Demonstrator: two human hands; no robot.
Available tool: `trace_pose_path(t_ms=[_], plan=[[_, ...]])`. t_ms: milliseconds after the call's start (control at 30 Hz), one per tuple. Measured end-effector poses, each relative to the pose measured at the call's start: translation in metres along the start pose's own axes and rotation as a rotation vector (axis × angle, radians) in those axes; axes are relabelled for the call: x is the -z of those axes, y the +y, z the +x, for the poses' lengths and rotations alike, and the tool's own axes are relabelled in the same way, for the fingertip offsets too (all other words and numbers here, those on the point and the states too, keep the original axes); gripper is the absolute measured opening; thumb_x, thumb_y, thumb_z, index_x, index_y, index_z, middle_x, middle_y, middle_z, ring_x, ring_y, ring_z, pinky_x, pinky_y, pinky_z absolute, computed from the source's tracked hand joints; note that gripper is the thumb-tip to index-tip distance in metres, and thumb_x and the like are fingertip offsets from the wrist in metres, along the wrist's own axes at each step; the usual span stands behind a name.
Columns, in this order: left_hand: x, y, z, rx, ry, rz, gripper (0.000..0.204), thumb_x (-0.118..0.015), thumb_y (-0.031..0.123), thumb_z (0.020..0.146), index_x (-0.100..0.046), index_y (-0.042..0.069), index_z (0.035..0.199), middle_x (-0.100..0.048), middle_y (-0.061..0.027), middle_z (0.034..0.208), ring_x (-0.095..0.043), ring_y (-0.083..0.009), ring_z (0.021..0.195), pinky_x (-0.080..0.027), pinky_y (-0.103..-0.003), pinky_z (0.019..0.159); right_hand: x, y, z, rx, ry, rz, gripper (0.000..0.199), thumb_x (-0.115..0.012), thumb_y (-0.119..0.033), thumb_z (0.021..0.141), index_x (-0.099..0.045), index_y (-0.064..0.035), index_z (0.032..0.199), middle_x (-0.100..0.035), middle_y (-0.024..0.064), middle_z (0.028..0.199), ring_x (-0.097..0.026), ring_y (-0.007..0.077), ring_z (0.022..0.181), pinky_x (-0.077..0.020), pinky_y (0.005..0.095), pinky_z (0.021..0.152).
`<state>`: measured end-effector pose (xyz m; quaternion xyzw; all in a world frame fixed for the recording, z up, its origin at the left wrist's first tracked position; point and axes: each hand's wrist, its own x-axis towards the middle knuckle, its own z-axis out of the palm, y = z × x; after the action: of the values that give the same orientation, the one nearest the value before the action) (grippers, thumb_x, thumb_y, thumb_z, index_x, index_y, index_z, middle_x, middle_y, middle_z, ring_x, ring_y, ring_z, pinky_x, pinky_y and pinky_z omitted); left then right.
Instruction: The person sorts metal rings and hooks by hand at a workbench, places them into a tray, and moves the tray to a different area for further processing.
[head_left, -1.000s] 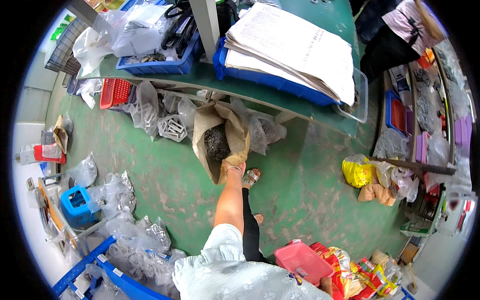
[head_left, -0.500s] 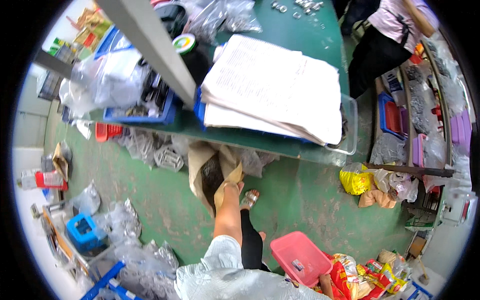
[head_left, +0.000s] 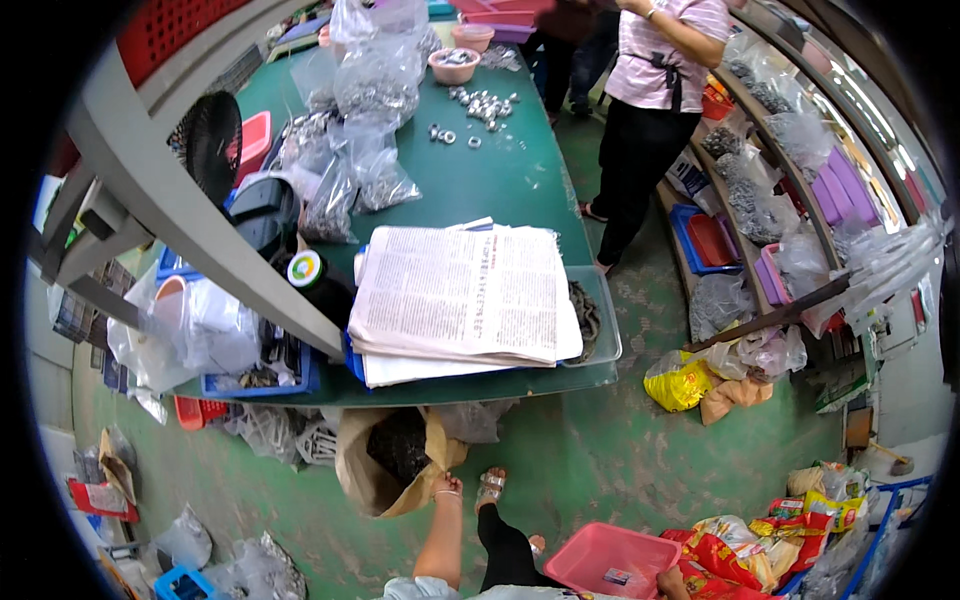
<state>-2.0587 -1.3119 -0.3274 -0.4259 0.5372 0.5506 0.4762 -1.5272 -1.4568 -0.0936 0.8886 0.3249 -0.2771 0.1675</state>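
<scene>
Left hand (head_left: pixel 446 489) pinching rim of brown paper sack (head_left: pixel 385 470) on floor under near edge of green table (head_left: pixel 520 170). Sack open, dark metal parts inside, none lifted out. Right hand (head_left: pixel 668 580) barely visible beside pink bin (head_left: pixel 610 560); grip can't tell.

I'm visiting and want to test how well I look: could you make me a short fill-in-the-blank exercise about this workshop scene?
1. The left hand grips the rim of a brown ____ sack on the floor.
2. The stack of newspapers lies on a ____ table.
3. The empty basin by the person's leg is ____.

Missing words: paper; green; pink
</scene>
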Motion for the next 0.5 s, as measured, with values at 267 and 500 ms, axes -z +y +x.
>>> trace_pose_path(t_ms=[267,500], plan=[[-0.007,-0.006,0.018,-0.007,-0.039,0.197,0.016,-0.045,0.022,0.088,-0.053,0.008,0.084,-0.049,-0.0012,0.061,-0.045,-0.0158,0.047,-0.043,-0.028,0.043,0.016,-0.032,-0.033,-0.171,-0.116,0.226,0.043,-0.049,-0.003,0.069,-0.047,0.0042,0.111,-0.060,0.0195,0.096,-0.059,0.0350,0.089,-0.0498,0.0374,0.069],[-0.031,-0.011,0.019,0.094,0.049,0.251,0.019,-0.042,0.024,0.087,-0.048,0.009,0.077,-0.047,-0.0057,0.062,-0.047,-0.0199,0.050,-0.044,-0.032,0.045,0.032,-0.031,-0.072,-0.305,-0.168,0.385,0.046,-0.048,-0.002,0.069,-0.045,0.0037,0.114,-0.059,0.0184,0.100,-0.059,0.0340,0.090,-0.0500,0.0364,0.071]])
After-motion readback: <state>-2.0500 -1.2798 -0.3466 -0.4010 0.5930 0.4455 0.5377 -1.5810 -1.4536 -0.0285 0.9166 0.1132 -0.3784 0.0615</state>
